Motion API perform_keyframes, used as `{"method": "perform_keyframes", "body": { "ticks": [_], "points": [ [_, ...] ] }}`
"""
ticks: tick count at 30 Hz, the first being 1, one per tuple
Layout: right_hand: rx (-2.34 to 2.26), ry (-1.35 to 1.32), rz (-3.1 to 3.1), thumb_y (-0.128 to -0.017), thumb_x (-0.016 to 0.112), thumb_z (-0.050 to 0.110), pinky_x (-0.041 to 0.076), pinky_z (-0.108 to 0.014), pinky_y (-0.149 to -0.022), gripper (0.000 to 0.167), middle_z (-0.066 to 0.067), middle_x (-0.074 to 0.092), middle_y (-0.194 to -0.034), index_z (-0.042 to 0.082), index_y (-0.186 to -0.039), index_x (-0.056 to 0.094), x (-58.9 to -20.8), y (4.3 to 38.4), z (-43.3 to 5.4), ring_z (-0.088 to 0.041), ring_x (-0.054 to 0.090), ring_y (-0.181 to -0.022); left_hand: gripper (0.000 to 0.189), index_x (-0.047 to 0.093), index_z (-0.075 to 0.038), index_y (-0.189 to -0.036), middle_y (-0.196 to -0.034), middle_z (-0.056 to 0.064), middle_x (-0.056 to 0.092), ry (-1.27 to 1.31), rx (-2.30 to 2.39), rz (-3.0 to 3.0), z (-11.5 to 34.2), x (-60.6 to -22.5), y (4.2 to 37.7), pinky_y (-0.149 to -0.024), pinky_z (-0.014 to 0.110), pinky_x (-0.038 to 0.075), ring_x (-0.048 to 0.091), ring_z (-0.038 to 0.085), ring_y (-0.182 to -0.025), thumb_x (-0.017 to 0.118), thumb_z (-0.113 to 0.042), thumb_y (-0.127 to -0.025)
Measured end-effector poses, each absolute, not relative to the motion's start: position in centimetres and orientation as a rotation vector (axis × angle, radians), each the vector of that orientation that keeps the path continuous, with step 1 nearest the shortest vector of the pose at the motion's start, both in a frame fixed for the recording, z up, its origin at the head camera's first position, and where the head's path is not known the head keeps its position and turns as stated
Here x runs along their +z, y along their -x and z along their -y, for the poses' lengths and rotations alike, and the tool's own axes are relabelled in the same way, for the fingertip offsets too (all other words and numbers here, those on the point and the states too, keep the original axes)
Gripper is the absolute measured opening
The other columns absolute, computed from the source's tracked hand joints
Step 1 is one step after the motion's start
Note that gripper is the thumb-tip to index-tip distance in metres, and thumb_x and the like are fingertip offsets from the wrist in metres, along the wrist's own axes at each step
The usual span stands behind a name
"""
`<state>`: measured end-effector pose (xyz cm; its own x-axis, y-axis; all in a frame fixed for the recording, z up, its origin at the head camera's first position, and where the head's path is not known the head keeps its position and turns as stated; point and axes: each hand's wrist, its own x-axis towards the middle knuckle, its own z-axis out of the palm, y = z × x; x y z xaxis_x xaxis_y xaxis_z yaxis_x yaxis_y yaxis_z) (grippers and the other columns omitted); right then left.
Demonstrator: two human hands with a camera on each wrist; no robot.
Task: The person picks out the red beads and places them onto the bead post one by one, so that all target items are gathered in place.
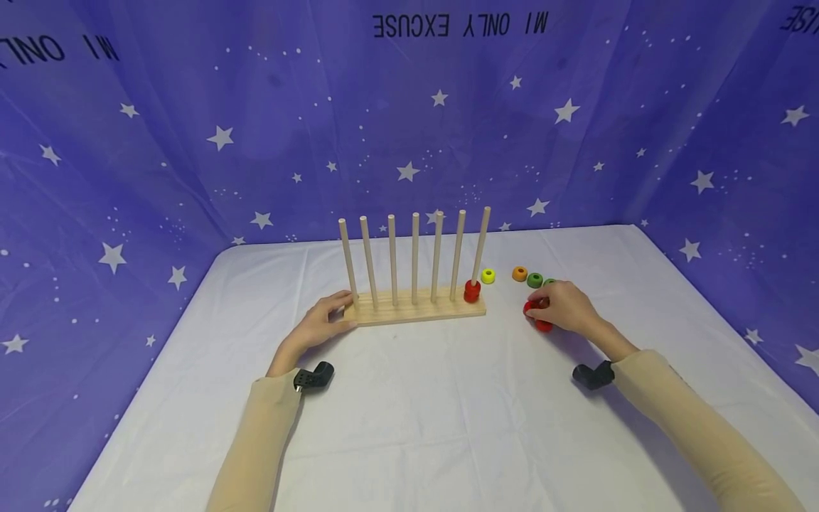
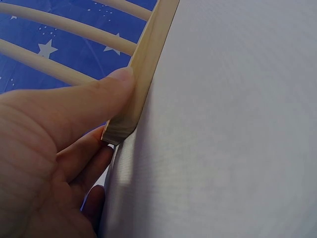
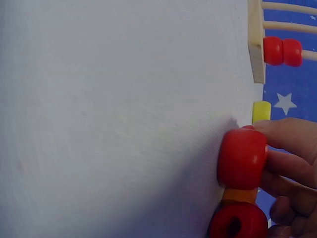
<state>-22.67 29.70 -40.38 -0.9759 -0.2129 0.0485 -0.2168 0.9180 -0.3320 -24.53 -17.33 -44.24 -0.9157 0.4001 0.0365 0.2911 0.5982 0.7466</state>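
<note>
A wooden peg stand (image 1: 419,313) with several upright pegs rests on the white table. Two red beads (image 1: 472,291) are stacked at the foot of its rightmost peg. My left hand (image 1: 318,323) grips the stand's left end, thumb (image 2: 114,91) on the front edge and fingers behind. To the right of the stand, my right hand (image 1: 569,309) pinches a red bead (image 1: 528,308) between thumb and fingers, low over the table. That bead is mostly hidden in the right wrist view behind another red bead (image 3: 242,158). One more red bead (image 3: 237,223) lies closer to that camera.
Behind the right hand lie a yellow bead (image 1: 488,276), an orange bead (image 1: 520,274), a green bead (image 1: 534,280) and a second green bead (image 1: 550,283) partly covered by the hand. A purple star-printed curtain (image 1: 358,142) hangs around the table (image 1: 409,427).
</note>
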Motion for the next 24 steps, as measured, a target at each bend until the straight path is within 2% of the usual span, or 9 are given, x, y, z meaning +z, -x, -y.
{"method": "perform_keyframes", "body": {
  "ticks": [4,16,20,24],
  "points": [
    [0.499,-0.371,3.019,-0.076,0.074,0.021,0.042,-0.023,-0.057,0.030,-0.009,0.068,-0.079,0.001,-0.097,0.072,-40.4,22.7,-29.5,-0.016,0.054,-0.069,0.063,0.040,0.002,-0.139,-0.152,0.019,0.029,-0.579,1.214,-2.685,17.4,-44.2,24.6,-0.114,0.057,0.022,0.025,0.043,-0.139,0.066,-0.018,-0.086],
    [0.497,-0.349,2.965,-0.077,0.074,0.019,0.035,-0.023,-0.053,0.031,-0.006,0.058,-0.068,0.000,-0.100,0.071,-40.1,22.9,-29.2,-0.018,0.047,-0.066,0.062,0.040,0.003,-0.139,-0.152,0.020,0.030,-0.591,1.201,-2.709,17.5,-44.1,24.8,-0.114,0.057,0.022,0.025,0.044,-0.139,0.065,-0.019,-0.086],
    [0.508,-0.352,2.941,-0.077,0.074,0.020,0.036,-0.024,-0.054,0.032,-0.009,0.063,-0.073,0.001,-0.102,0.071,-39.7,22.7,-29.1,-0.019,0.049,-0.067,0.061,0.041,0.004,-0.138,-0.151,0.021,0.030,-0.599,1.187,-2.717,17.5,-44.3,24.7,-0.114,0.058,0.021,0.025,0.045,-0.139,0.065,-0.019,-0.087],
    [0.463,-0.376,2.875,-0.078,0.073,0.022,0.045,-0.032,-0.060,0.032,-0.015,0.070,-0.087,0.001,-0.102,0.072,-38.9,22.5,-29.0,-0.026,0.058,-0.076,0.061,0.041,0.004,-0.138,-0.152,0.021,0.030,-0.601,1.201,-2.701,17.3,-44.3,24.7,-0.114,0.058,0.021,0.025,0.045,-0.139,0.065,-0.019,-0.087]
  ]
}}
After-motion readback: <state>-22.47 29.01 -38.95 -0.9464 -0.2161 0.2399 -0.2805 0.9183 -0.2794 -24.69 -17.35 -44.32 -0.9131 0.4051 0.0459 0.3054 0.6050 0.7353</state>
